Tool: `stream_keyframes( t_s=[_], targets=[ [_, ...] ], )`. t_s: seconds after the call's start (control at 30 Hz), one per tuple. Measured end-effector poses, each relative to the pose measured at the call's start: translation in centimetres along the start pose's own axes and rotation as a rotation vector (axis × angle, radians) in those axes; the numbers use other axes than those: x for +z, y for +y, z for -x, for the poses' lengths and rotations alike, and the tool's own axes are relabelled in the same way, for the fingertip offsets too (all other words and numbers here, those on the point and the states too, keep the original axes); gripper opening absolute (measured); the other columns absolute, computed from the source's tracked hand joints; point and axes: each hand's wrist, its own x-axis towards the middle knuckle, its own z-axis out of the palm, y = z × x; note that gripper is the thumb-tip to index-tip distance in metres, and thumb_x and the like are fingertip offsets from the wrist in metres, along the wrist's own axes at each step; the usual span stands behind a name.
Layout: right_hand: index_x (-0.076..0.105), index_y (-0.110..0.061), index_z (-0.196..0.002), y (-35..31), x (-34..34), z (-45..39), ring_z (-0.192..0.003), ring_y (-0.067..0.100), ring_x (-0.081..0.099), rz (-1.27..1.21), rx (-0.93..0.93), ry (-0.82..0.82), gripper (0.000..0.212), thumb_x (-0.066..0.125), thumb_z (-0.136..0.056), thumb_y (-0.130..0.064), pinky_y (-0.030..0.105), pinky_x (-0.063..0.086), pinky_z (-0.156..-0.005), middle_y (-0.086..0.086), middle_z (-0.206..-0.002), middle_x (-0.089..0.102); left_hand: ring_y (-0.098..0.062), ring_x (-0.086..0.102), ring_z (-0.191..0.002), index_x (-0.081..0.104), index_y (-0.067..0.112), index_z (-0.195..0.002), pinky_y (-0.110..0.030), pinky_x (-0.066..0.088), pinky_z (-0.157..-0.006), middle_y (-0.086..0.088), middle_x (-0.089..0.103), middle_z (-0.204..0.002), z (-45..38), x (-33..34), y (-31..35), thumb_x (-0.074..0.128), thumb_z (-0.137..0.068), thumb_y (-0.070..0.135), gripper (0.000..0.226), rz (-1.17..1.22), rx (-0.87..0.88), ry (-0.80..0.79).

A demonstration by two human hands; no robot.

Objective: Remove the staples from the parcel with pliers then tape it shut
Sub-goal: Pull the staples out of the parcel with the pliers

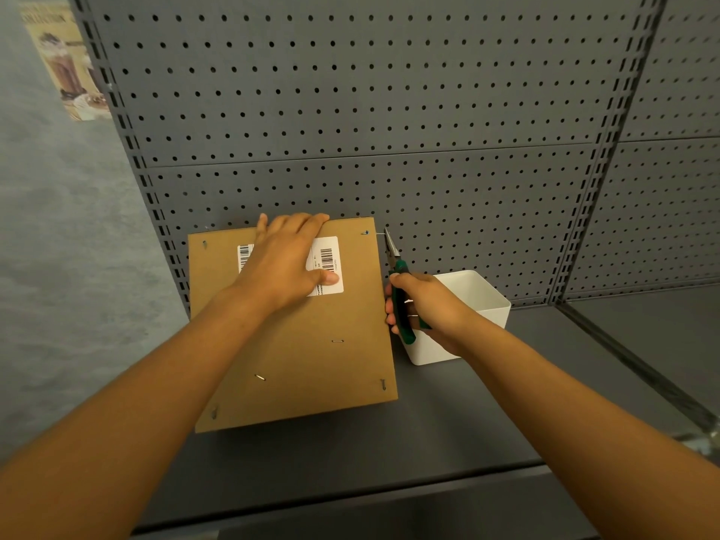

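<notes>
1. Grey shelf (506, 403) under you, pegboard (350, 111) behind.
2. Your right hand (428, 309) clenches the pliers (397, 282), tips pinching a thin wire, seemingly a staple, beside the parcel (296, 344).
3. Your left hand (284, 263) presses the parcel flat, grasping nothing.
4. Several staples (337, 341) remain; taping is not started.

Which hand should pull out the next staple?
The right hand. It already grips the green pliers, whose tips sit just off the parcel's far right corner, by a staple. The left hand lies flat on the label, holding the parcel steady.
</notes>
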Motion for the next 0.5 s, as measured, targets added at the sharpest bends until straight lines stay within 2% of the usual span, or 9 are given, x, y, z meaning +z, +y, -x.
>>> stream_keyframes(
  t_s=[0.5],
  targets=[
    [0.054,-0.006,-0.098,-0.13,0.00,-0.06,-0.066,0.020,0.057,0.016,0.006,0.011,0.025,0.040,-0.100,-0.027,0.030,0.052,-0.063,0.009,-0.075,0.056,-0.023,0.029,-0.134,0.029,0.023,-0.146,-0.047,0.003,-0.118,0.000,0.040,-0.143,0.11,-0.01,0.05,0.072,-0.074,0.050,0.088,-0.016,0.008,0.011]
  ],
)
